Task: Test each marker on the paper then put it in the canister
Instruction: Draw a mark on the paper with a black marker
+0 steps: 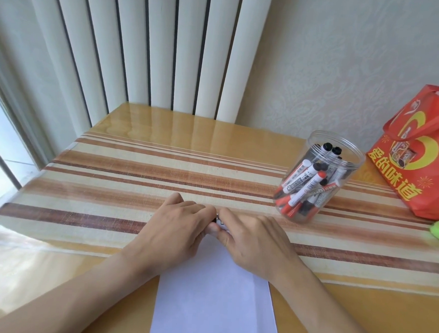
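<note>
Both hands meet on one marker at the far end of the paper.

Left hand (177, 222) and right hand (250, 235) curl their fingers round a marker (219, 221), mostly hidden, above the paper (214, 301). Canister (317, 176) stands well apart to the right on the table (137, 162). Risk: cap yields suddenly, tip streaks fingers or striped cloth.

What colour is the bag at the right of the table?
The bag is red-orange with yellow characters and a yellow crescent, seen in the head view.
</note>
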Demonstrator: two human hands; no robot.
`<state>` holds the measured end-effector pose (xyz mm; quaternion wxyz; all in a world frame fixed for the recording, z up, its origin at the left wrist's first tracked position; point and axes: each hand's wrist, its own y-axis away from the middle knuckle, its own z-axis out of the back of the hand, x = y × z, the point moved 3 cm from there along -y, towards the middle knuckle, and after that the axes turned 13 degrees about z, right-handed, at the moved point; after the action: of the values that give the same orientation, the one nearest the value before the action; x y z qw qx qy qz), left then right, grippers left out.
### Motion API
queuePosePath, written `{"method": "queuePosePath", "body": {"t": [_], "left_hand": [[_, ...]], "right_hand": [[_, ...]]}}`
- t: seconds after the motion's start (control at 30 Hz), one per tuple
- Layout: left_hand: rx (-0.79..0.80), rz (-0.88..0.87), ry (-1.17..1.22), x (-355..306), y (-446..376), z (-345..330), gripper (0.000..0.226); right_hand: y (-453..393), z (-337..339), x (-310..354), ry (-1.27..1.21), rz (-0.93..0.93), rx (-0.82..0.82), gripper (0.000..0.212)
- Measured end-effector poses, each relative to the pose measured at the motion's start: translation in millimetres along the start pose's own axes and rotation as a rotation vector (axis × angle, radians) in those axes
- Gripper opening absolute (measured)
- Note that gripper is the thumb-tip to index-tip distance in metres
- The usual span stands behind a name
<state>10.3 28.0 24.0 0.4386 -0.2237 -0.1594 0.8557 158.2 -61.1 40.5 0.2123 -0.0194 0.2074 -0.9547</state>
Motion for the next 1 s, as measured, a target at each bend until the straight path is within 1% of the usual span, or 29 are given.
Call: {"method": "queuePosePath", "body": {"t": [0.1,0.17,0.27,0.4,0.63,0.7,0.87,1.0], "left_hand": [[-0.001,-0.019,0.033,1,1,0,0.036],[-0.011,-0.023,0.012,0,4,-2,0.039],[-0.033,-0.003,-0.021,1,4,-2,0.036],[-0.026,-0.015,-0.010,0,7,-1,0.031],[-0.043,-0.056,0.007,1,7,3,0.029],[-0.015,-0.047,0.028,4,5,5,0.031],[0.156,0.025,0.103,15,1,-1,0.044],[0.198,-0.012,0.087,19,3,-6,0.049]], "right_hand": [[2,-6,-1,-0.015,0.019,-0.021,0.034],[3,-12,0,-0.032,0.007,-0.033,0.033],[3,-17,0,-0.009,-0.013,-0.058,0.033],[4,-24,3,0.027,-0.054,-0.053,0.047],[4,-24,6,0.123,-0.087,-0.119,0.043],[1,-20,7,0.182,-0.079,-0.162,0.040],[-8,-9,20,0.313,-0.003,-0.317,0.025],[-3,-21,21,0.363,0.018,-0.294,0.025]]}}
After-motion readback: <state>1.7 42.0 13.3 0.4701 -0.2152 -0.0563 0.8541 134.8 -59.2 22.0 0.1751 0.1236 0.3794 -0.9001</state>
